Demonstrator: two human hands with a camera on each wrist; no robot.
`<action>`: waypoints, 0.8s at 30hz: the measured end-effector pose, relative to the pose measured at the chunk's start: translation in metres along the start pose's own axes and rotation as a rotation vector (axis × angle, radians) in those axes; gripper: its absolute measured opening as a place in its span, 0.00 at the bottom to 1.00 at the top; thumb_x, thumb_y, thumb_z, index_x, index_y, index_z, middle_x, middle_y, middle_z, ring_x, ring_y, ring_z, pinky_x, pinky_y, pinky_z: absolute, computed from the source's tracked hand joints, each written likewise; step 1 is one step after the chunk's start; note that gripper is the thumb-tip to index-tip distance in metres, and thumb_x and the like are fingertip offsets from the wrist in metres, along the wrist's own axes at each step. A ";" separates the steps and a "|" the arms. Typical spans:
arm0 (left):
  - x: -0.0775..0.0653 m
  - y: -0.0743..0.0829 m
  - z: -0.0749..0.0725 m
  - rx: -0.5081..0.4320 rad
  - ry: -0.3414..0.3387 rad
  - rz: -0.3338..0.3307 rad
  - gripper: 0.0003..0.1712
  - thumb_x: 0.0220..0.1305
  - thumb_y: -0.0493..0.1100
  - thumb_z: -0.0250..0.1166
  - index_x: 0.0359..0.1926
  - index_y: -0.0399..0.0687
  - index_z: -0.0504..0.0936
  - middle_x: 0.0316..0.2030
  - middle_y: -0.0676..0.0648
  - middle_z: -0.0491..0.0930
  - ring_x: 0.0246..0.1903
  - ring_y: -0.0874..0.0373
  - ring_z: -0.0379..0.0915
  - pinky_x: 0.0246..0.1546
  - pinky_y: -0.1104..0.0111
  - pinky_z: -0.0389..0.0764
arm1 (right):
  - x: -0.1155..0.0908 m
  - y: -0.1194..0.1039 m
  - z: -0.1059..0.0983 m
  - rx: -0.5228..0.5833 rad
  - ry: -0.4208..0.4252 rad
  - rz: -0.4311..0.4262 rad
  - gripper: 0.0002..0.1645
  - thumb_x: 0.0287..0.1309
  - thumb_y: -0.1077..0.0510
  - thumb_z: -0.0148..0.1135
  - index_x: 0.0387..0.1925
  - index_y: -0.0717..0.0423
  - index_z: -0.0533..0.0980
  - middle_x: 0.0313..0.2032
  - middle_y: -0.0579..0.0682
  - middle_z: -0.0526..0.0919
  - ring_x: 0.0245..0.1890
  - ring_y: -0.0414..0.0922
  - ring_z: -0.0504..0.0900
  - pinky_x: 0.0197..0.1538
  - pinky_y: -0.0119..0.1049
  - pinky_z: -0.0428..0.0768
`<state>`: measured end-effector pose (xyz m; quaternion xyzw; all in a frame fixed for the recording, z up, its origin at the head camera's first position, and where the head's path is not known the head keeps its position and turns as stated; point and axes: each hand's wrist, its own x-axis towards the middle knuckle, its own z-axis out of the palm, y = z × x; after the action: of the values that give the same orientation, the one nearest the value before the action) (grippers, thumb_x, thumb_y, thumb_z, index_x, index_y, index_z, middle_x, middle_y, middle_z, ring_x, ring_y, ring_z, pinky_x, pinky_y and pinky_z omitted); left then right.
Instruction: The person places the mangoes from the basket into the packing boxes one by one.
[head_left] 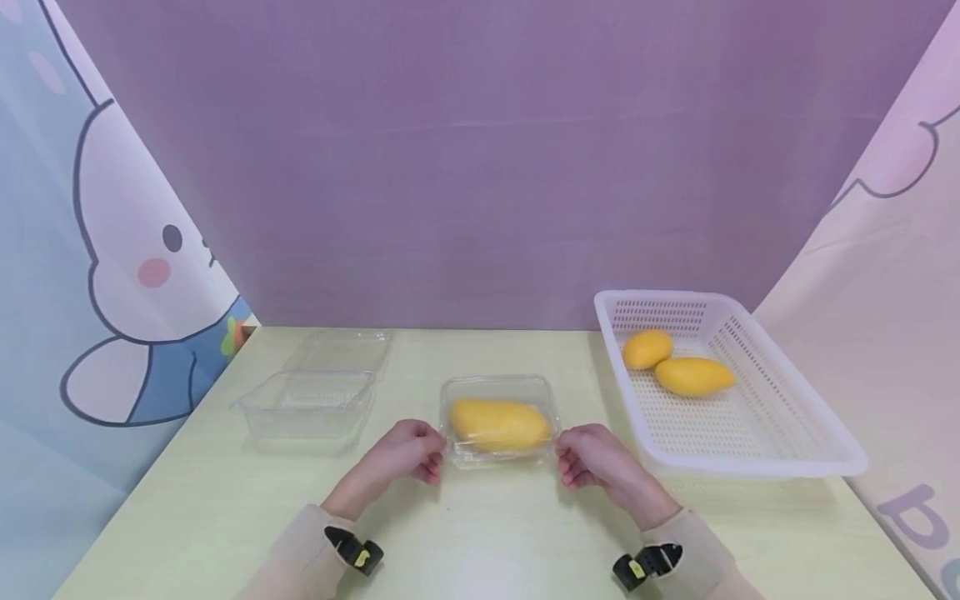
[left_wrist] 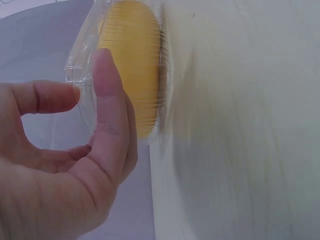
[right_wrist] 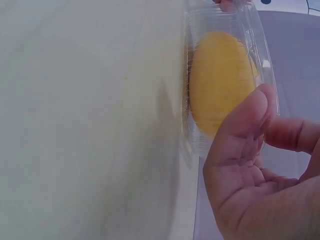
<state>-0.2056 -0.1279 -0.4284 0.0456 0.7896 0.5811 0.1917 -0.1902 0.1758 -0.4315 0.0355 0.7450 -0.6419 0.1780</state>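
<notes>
A clear plastic clamshell box (head_left: 498, 385) stands mid-table with one yellow mango (head_left: 501, 425) inside, its lid down over the fruit. At the box's left front corner, my left hand (head_left: 411, 450) pinches the rim between thumb and curled fingers. My right hand (head_left: 596, 460) does the same at the right front corner. Both wrist views bring the grip closer: the left fingers (left_wrist: 109, 100) lie against the ribbed side wall, and the right fingers (right_wrist: 245, 115) overlap the box's near end. Through the ribbed plastic the mango shows in both.
Left on the table is another clear clamshell box (head_left: 307, 408), its lid (head_left: 341, 350) tipped back. A white perforated basket (head_left: 757, 462) at the right holds two mangoes, a smaller one (head_left: 647, 349) and a longer one (head_left: 693, 377). A purple panel (head_left: 480, 167) rises behind the table.
</notes>
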 end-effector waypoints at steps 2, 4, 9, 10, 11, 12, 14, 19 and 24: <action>-0.001 0.000 0.002 0.006 -0.008 -0.004 0.12 0.65 0.37 0.58 0.40 0.28 0.76 0.28 0.42 0.78 0.23 0.55 0.78 0.30 0.63 0.86 | -0.001 0.000 0.000 -0.006 0.006 -0.005 0.08 0.60 0.61 0.54 0.28 0.63 0.74 0.20 0.49 0.76 0.19 0.42 0.76 0.27 0.34 0.79; -0.001 -0.001 0.005 0.004 -0.013 -0.013 0.11 0.63 0.37 0.58 0.38 0.29 0.76 0.26 0.43 0.77 0.22 0.55 0.78 0.29 0.64 0.85 | -0.001 0.001 0.000 -0.011 0.010 -0.012 0.08 0.60 0.62 0.54 0.27 0.62 0.74 0.20 0.49 0.75 0.19 0.42 0.76 0.27 0.34 0.79; 0.005 -0.003 0.011 -0.009 -0.013 -0.010 0.10 0.60 0.37 0.57 0.33 0.31 0.77 0.23 0.45 0.76 0.19 0.56 0.76 0.26 0.65 0.84 | -0.001 0.001 0.000 -0.011 0.005 -0.011 0.09 0.60 0.62 0.53 0.26 0.61 0.73 0.20 0.49 0.75 0.18 0.42 0.76 0.26 0.34 0.79; 0.006 -0.003 0.011 -0.011 -0.011 -0.006 0.10 0.60 0.37 0.57 0.33 0.31 0.77 0.23 0.46 0.76 0.19 0.56 0.76 0.26 0.65 0.84 | -0.002 0.001 0.000 -0.012 0.003 -0.010 0.09 0.60 0.62 0.53 0.26 0.61 0.73 0.20 0.49 0.75 0.18 0.42 0.76 0.26 0.34 0.79; 0.007 -0.003 0.012 -0.010 -0.007 -0.002 0.09 0.59 0.37 0.56 0.32 0.31 0.77 0.22 0.46 0.76 0.19 0.56 0.75 0.26 0.65 0.84 | -0.002 0.000 0.000 -0.013 0.002 -0.007 0.09 0.61 0.62 0.53 0.26 0.61 0.73 0.20 0.49 0.75 0.18 0.42 0.76 0.26 0.34 0.80; 0.008 -0.003 0.012 -0.008 -0.003 0.001 0.09 0.59 0.37 0.56 0.31 0.31 0.77 0.22 0.46 0.75 0.19 0.56 0.75 0.25 0.65 0.84 | -0.002 0.001 0.000 -0.017 0.002 -0.007 0.09 0.61 0.61 0.53 0.26 0.61 0.73 0.20 0.49 0.75 0.18 0.42 0.76 0.26 0.34 0.80; 0.009 -0.001 0.013 -0.003 0.003 0.003 0.09 0.59 0.36 0.55 0.31 0.32 0.76 0.21 0.47 0.75 0.18 0.57 0.75 0.25 0.65 0.84 | -0.002 0.000 0.000 -0.027 0.013 -0.003 0.09 0.62 0.61 0.53 0.28 0.62 0.74 0.20 0.49 0.76 0.18 0.42 0.77 0.26 0.34 0.80; 0.012 0.002 0.016 0.010 0.009 0.013 0.08 0.59 0.35 0.54 0.29 0.33 0.76 0.21 0.47 0.74 0.18 0.57 0.74 0.25 0.65 0.83 | -0.005 -0.002 0.000 -0.090 0.090 0.007 0.10 0.62 0.61 0.54 0.29 0.65 0.75 0.19 0.50 0.76 0.17 0.43 0.78 0.26 0.36 0.81; 0.015 0.002 0.019 0.012 0.011 0.016 0.08 0.60 0.35 0.54 0.29 0.33 0.76 0.20 0.47 0.74 0.17 0.57 0.75 0.25 0.65 0.83 | -0.010 -0.010 0.004 -0.329 0.196 -0.029 0.11 0.64 0.60 0.55 0.32 0.66 0.76 0.20 0.53 0.77 0.18 0.45 0.78 0.25 0.38 0.81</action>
<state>-0.2130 -0.1060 -0.4346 0.0500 0.7937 0.5782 0.1822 -0.1826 0.1721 -0.4195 0.0578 0.8540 -0.5075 0.0987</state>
